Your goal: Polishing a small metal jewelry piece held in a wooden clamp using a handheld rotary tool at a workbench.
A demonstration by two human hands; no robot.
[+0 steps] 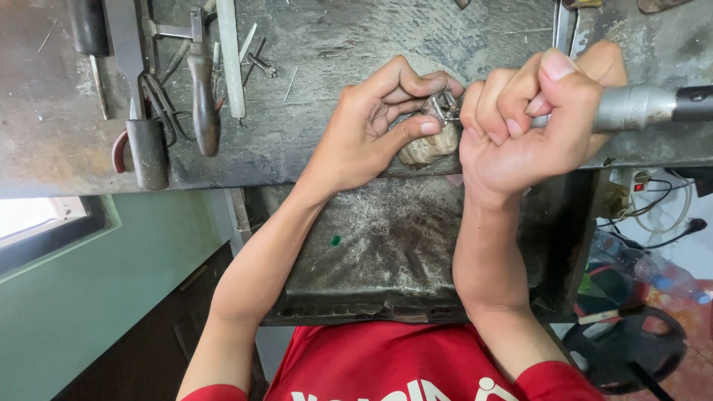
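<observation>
You are pinching a small silver metal piece (445,105) between the thumb and the fingertips of your left hand (379,122), and you are holding it against a worn wooden peg (427,146) that is sticking out from the front edge of the dark workbench (327,44). The piece is lying right between your two hands, at the place where they are almost touching each other. Your right hand (527,119) is closing in a fist around a grey metal handpiece (631,108), with the thumb lying over the curled fingers, and the tool is pointing toward the piece.

The tip of the handpiece is hiding behind your right fingers, so you cannot tell if it is touching the piece. The exact shape of the piece is also hard to make out, because your fingers are covering most of it. The back end of the handpiece is running out of the right edge of the view. On the bench at the left, pliers (202,89) and other hand tools are lying, partly cut off at the top. Under the bench a dusty tray (386,260) is sitting above your red shirt (386,364)
</observation>
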